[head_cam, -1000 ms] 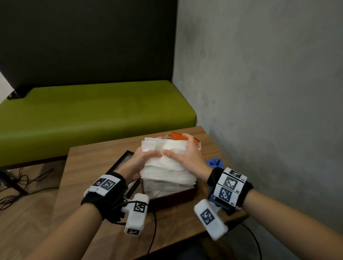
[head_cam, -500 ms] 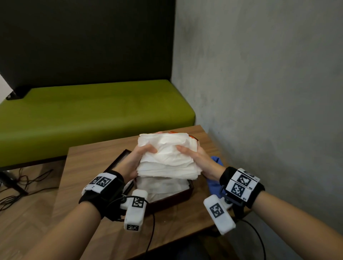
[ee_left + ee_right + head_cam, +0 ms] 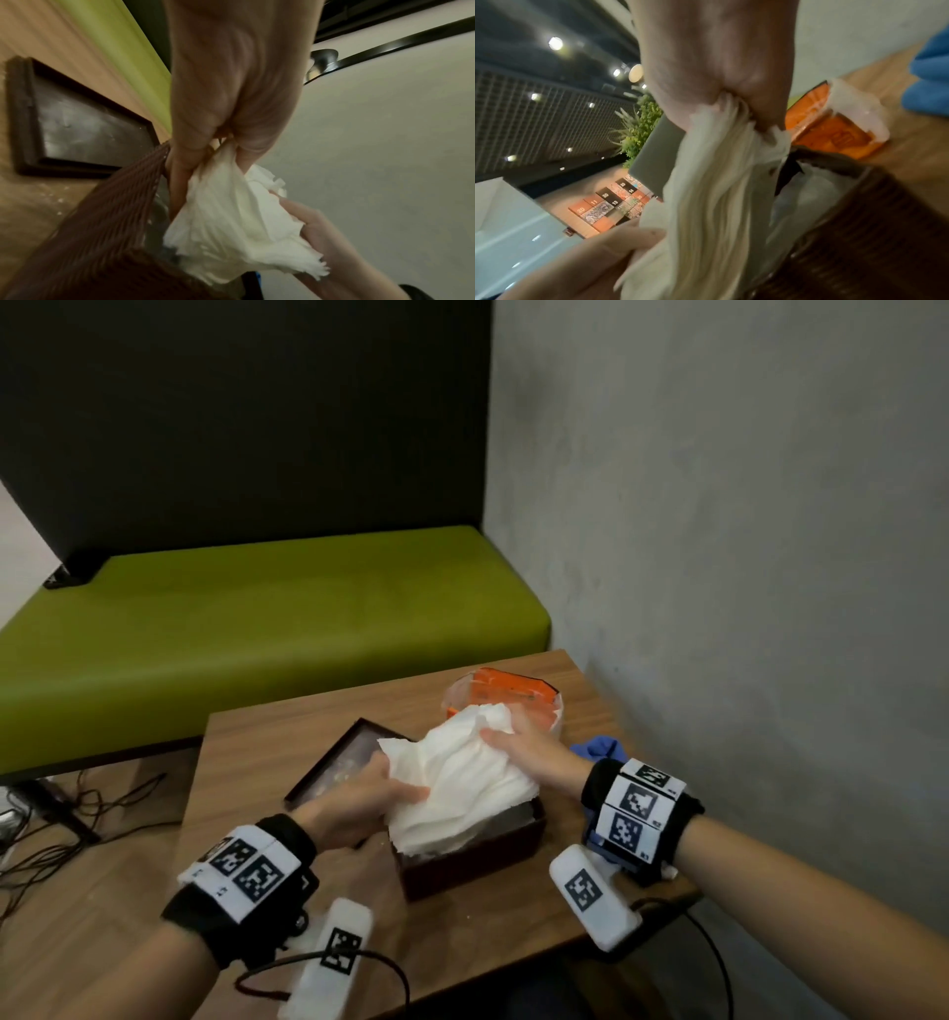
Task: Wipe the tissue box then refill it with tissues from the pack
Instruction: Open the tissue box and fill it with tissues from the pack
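Observation:
A thick stack of white tissues (image 3: pixel 462 788) sags into the open dark brown tissue box (image 3: pixel 472 865) on the wooden table. My left hand (image 3: pixel 380 793) grips the stack's left edge, thumb on top; the tissues (image 3: pixel 231 223) bunch between its fingers. My right hand (image 3: pixel 518 737) grips the far right end, where the tissues (image 3: pixel 713 192) fan out from its pinch. The orange tissue pack (image 3: pixel 506 695) stands open just behind the box. The box's dark lid (image 3: pixel 339 762) lies flat to the left, partly hidden by my left hand.
A blue cloth (image 3: pixel 601 749) lies by the wall at the table's right edge. The grey wall (image 3: pixel 744 557) runs close along the right. A green bench (image 3: pixel 257 618) stands behind the table (image 3: pixel 246 752). Cables trail on the floor at left.
The stack was held level above the box; now it has dropped and tilted, its near end inside the box. The orange pack behind it has come into view.

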Tool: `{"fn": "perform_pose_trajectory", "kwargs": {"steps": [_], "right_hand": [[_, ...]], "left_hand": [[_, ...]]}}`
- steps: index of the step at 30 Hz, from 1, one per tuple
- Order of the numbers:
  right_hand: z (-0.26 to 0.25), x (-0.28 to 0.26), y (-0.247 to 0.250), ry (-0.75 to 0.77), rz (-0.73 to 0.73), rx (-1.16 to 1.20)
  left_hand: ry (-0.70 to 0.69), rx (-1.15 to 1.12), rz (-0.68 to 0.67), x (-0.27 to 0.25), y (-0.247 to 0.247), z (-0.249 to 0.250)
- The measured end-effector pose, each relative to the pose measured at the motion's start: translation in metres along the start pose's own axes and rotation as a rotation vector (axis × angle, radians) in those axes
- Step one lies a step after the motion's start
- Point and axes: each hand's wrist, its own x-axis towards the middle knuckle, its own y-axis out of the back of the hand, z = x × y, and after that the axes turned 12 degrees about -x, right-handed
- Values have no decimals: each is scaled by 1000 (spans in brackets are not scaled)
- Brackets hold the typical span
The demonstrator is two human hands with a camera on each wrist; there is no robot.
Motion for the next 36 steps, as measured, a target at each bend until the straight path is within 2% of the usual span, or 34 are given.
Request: {"fn": "perform_pose_trajectory", "kwargs": {"steps": [3, 5, 7, 10, 15, 20, 22, 24, 26, 27, 29, 31, 33, 36], "right_hand": [[4, 0, 0, -46, -32, -137], [9, 2, -2, 20, -11, -235], [14, 3, -8, 96, 59, -294], [21, 2, -13, 145, 179, -276], [24, -4, -22, 243, 242, -525], [36, -3, -19, 346, 397, -855], [40, 0, -17, 319, 404, -859], [43, 0, -13, 303, 419, -810], [43, -3, -12, 421, 471, -722], [42, -6, -13, 519, 460, -704], [43, -9, -21, 672, 327, -765], [47, -12, -29, 639, 155, -856], [55, -11, -30, 542, 69, -904], [58, -10, -27, 497, 63, -1011]], "left_hand": [[0, 56, -16, 1, -3, 0], [-3, 72, 19, 1, -8, 2], [-69, 155, 125, 3, -8, -1], [-157, 397, 281, 9, 0, -8], [-195, 667, 397, 16, -4, -13], [-443, 895, 452, 19, -8, -24], [-501, 1162, 443, 20, -6, -28], [-560, 1294, 445, 21, -1, -29], [-638, 1235, 356, 21, 5, -27], [-624, 1185, 259, 21, 7, -26], [-457, 1176, 25, 19, 7, -21], [-322, 1324, -86, 20, 6, -17], [-337, 1446, -95, 22, 8, -17], [-371, 1496, -74, 22, 14, -21]]}}
